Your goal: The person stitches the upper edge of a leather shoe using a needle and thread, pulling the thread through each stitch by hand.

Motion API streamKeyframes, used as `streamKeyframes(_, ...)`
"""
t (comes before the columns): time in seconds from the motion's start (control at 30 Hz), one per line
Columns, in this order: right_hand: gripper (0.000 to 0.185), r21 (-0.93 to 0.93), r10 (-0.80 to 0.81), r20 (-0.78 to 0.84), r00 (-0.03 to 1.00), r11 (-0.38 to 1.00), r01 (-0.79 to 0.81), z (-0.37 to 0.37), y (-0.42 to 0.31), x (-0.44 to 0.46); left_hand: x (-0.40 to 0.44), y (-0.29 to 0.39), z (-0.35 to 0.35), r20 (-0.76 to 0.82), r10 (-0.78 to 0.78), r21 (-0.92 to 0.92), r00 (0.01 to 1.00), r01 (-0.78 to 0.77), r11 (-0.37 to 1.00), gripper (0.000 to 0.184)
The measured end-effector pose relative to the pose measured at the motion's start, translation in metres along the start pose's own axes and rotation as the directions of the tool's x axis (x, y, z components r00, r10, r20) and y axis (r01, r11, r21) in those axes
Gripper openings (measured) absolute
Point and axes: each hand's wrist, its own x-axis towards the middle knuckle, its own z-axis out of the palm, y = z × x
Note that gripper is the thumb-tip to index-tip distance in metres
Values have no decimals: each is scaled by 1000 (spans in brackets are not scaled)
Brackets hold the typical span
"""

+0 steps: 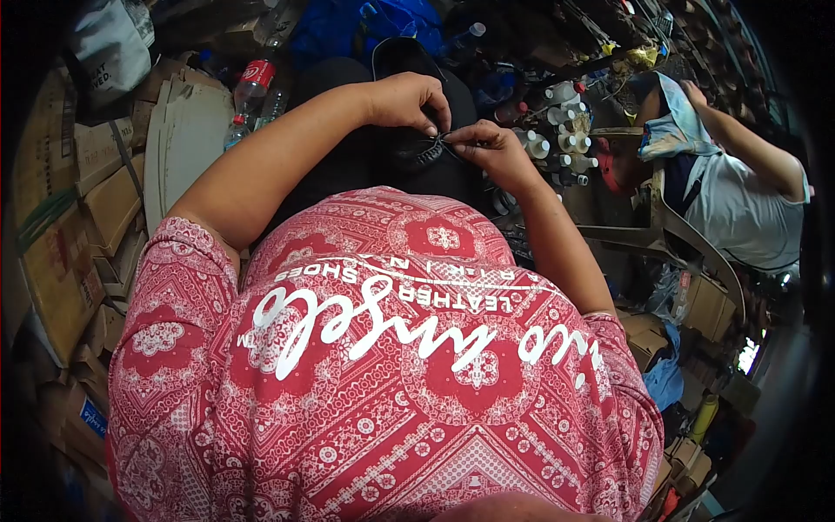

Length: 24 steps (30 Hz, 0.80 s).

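**Both hands pinched in at the black strands**

Biggest first: my dark-clad lap, then the chair out right. Bottles crowd near my right wrist — tight that side, I'd say. The black piece sits mid-lap, well in from its sides. My left hand and right hand grip thin strands — fiddly work, calling for small fingertip moves.

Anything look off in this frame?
Framing looks askew: the printed shirt fills the middle and bottom, leaving left hand and right hand high in view, at some dark strands. Bottles are jumbled nearby; no clear spill.
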Motion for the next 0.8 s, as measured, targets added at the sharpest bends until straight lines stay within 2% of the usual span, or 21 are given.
streamKeyframes(0.03, 18, -1, -1, -2, 1000, 1000, 1, 4, -2, 0, 1, -1, 0, 10, -1, -9, 1000, 1, 1000, 25)
streamKeyframes(0.1, 14, -88, -99, -111, 989, 992, 90, 14, -9, -1, 0, 0, 0, 20, -1, -18, 1000, 1, 1000, 27)
streamKeyframes(0.13, 12, -200, -164, -117, 980, 970, 138, 14, -16, -1, -2, 1, 1, -12, -53, -93, 999, 52, 994, 29)
streamKeyframes(0.17, 12, -197, -166, -121, 979, 970, 140, 12, -18, -1, -4, 3, 2, -38, -108, -167, 993, 100, 981, 31)
streamKeyframes(0.2, 14, -239, -182, -101, 978, 959, 154, 10, -18, -1, -7, 3, 3, -33, -109, -162, 994, 102, 982, 31)
streamKeyframes(0.23, 16, -279, -196, -81, 977, 946, 167, 8, -18, -2, -11, 3, 7, -233, 0, 12, 972, 3, 1000, 31)
streamKeyframes(0.27, 16, -273, -194, -89, 977, 948, 164, 6, -21, -4, -16, 3, 9, -400, 142, 200, 906, -65, 978, 31)
streamKeyframes(0.3, 17, -315, -204, -76, 976, 933, 171, 4, -25, -7, -25, 6, 8, -389, 144, 201, 910, -69, 977, 31)
streamKeyframes(0.4, 19, -379, -186, -73, 980, 914, 145, 5, -30, -16, -53, 20, 9, -463, 88, 224, 882, 21, 974, 29)
streamKeyframes(0.47, 20, -401, -163, -73, 984, 908, 121, 9, -29, -21, -70, 34, 18, -484, -135, 21, 865, 166, 986, 24)
streamKeyframes(0.53, 24, -514, -199, -99, 975, 849, 121, 17, -25, -27, -82, 41, 27, -481, -167, -12, 861, 184, 983, 20)
streamKeyframes(0.57, 24, -512, -194, -100, 976, 851, 117, 21, -23, -30, -85, 43, 31, -477, -194, -45, 857, 197, 979, 17)
streamKeyframes(0.63, 27, -629, -310, -109, 944, 757, 176, 29, -19, -36, -86, 45, 34, -490, -199, -30, 849, 212, 977, 11)
streamKeyframes(0.7, 30, -618, -309, -109, 945, 765, 179, 27, -16, -37, -86, 43, 37, -457, -87, 282, 885, 237, 930, 11)
streamKeyframes(0.77, 31, -522, -171, -77, 982, 846, 106, 21, -17, -35, -83, 42, 37, -488, -81, 326, 869, 268, 906, 12)
streamKeyframes(0.8, 31, -521, -170, -80, 982, 847, 104, 18, -15, -34, -80, 41, 37, -521, -73, 369, 850, 302, 879, 13)
